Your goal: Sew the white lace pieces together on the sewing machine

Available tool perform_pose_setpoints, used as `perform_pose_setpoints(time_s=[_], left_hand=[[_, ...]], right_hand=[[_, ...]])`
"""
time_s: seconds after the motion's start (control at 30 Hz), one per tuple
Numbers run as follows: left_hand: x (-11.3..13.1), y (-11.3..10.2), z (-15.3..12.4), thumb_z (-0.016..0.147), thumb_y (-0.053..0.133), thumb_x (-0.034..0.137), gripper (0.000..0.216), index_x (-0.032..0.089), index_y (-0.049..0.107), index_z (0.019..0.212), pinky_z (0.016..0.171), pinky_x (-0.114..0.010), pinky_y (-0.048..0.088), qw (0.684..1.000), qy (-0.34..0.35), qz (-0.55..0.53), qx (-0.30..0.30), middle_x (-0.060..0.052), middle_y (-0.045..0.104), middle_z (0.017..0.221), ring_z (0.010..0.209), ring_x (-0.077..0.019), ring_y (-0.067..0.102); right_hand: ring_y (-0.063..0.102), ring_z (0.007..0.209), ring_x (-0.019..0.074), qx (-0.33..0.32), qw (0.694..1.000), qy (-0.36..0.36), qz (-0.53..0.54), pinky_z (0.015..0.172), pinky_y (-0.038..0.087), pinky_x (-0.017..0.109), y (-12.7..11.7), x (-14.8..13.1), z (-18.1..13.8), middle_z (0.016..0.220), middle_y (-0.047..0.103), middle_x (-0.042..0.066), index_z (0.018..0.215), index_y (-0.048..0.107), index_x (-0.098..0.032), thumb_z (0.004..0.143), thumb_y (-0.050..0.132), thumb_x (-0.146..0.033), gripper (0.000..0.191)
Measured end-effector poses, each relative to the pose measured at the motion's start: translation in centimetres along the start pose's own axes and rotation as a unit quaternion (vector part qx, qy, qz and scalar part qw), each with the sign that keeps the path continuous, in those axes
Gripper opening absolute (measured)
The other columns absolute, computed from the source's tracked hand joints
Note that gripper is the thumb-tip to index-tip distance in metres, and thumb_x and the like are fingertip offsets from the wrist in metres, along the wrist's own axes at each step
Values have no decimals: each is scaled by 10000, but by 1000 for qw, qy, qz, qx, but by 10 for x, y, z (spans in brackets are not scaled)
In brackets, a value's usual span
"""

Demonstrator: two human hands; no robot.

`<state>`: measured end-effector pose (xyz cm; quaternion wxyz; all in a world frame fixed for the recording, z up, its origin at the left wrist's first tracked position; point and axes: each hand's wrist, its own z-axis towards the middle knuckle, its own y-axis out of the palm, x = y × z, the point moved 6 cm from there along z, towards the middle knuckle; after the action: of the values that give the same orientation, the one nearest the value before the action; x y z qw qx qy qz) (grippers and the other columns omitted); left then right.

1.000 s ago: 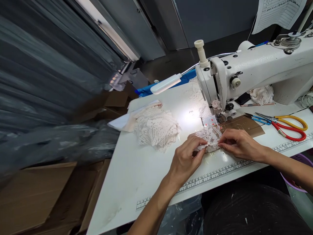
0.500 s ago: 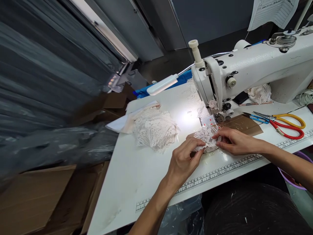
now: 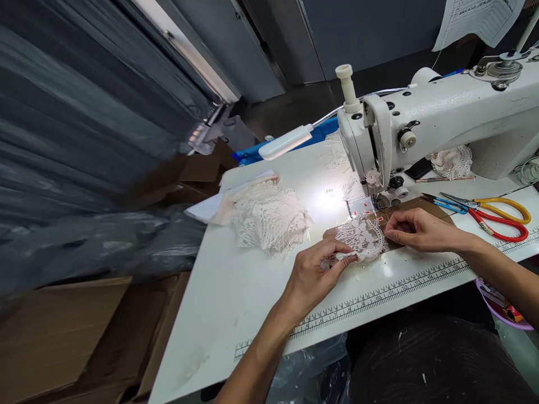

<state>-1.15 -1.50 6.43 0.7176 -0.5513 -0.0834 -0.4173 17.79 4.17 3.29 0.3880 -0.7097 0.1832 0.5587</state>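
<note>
A piece of white lace (image 3: pixel 362 238) lies in front of the sewing machine's needle plate (image 3: pixel 361 208), partly over a brown board (image 3: pixel 433 213). My left hand (image 3: pixel 318 266) pinches the lace's near left edge between thumb and fingers. Just off the right edge of the lace is my right hand (image 3: pixel 421 230), its fingers curled and thumb and fingertips drawn together. Whether anything small sits in that pinch cannot be made out. Above the lace stands the white sewing machine (image 3: pixel 450 118), its needle area partly hidden by its head.
A pile of lace pieces (image 3: pixel 272 219) sits left on the white table (image 3: pixel 227 292). Scissors with red and yellow handles (image 3: pixel 501 216) and blue snips (image 3: pixel 448 204) lie at right. A lamp (image 3: pixel 286 143) lights the needle area. A printed ruler (image 3: pixel 370 303) follows the front edge.
My right hand has come off the lace and moved a little right, uncovering the lace's right part, which now lies flatter. My left hand keeps its pinch.
</note>
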Motion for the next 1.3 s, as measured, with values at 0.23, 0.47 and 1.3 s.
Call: perform_pose_setpoints(time_s=[0.23, 0.47, 1.3], left_hand=[[6, 1, 2, 876, 610, 173, 68, 190, 675, 866, 644, -254, 565, 999, 35, -4, -5, -24, 728, 790, 718, -151, 700], [4, 0, 1, 865, 613, 181, 71, 195, 683, 859, 646, -258, 575, 1000, 24, -7, -3, -28, 735, 797, 726, -154, 703], [3, 0, -2, 884, 606, 201, 64, 198, 668, 867, 630, -259, 571, 1000, 28, 0, 1, -18, 728, 795, 719, -143, 699]], right_hand=[[405, 594, 94, -177, 981, -42, -67, 554, 342, 235, 23, -17, 21, 666, 482, -26, 779, 613, -171, 950, 463, -317, 270], [347, 559, 78, -232, 972, -10, 25, 515, 290, 224, 21, -5, 21, 616, 414, -56, 722, 546, -176, 903, 554, -347, 249], [397, 591, 83, -162, 986, -22, 45, 534, 315, 229, 19, -5, 20, 647, 505, -38, 771, 623, -159, 870, 594, -304, 178]])
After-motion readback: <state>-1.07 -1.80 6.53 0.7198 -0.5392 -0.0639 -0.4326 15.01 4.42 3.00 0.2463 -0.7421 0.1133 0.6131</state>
